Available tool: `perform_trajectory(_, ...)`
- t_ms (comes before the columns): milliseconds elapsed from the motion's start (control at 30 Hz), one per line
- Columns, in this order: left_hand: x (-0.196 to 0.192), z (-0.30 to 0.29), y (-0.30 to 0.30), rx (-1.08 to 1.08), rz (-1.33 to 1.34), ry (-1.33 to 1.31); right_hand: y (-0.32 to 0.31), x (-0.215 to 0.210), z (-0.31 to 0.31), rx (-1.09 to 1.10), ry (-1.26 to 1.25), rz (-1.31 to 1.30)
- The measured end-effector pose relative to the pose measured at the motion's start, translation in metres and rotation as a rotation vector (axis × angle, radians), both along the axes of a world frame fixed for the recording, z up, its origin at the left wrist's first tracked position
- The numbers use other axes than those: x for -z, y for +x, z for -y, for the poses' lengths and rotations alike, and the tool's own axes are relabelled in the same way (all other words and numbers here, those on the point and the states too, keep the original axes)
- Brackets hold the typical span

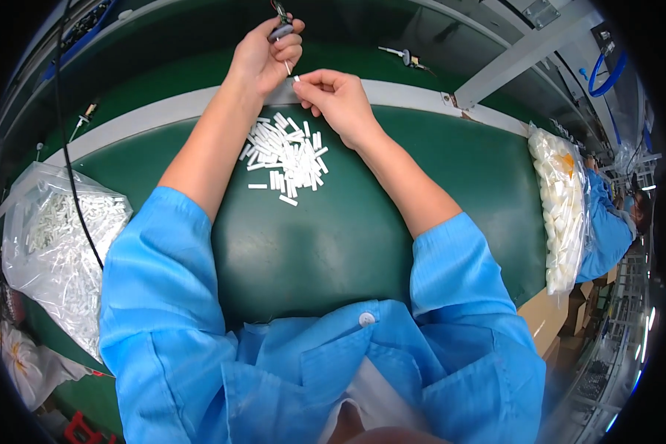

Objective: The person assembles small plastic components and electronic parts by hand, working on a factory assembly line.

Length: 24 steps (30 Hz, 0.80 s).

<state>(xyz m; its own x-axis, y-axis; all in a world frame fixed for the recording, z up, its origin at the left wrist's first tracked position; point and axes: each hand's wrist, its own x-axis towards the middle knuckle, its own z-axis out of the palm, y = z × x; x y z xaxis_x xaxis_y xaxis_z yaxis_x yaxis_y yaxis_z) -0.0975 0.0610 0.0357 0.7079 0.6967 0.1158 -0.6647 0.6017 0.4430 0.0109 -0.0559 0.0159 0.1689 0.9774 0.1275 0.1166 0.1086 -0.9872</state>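
Note:
My left hand [256,61], at the far side of the table, is closed around a small electronic part [280,32] with a dark round body and a green piece on top. A thin pale lead [288,68] sticks out below its fingers. Just right of that, my right hand [337,102] pinches a short white tube [297,78] between thumb and fingertips. The tube's end is close to the lead; whether they touch is too small to tell. Nearer me, below both hands, a loose pile of white tubes [292,157] lies on the green tabletop [318,255].
A clear bag of small white tubes [66,237] lies at the left, crossed by a black cable [72,174]. At the right stands a bag of pale parts [559,211]. Similar parts [405,57] lie beyond the white rail [407,95]. A co-worker in blue [607,226] sits far right.

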Motion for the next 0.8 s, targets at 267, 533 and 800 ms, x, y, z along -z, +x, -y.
perform_trajectory(267, 0.003, 0.015, 0.010, -0.109, -0.032, 0.002, 0.006, -0.013, 0.003, -0.027, -0.063, 0.001)
perform_trajectory(533, 0.004, 0.006, 0.011, -0.136, 0.018, 0.038, 0.004, -0.016, 0.003, -0.027, -0.046, 0.085)
perform_trajectory(800, 0.004, 0.012, 0.011, -0.123, -0.030, 0.053, 0.006, -0.016, 0.003, -0.052, -0.093, -0.062)
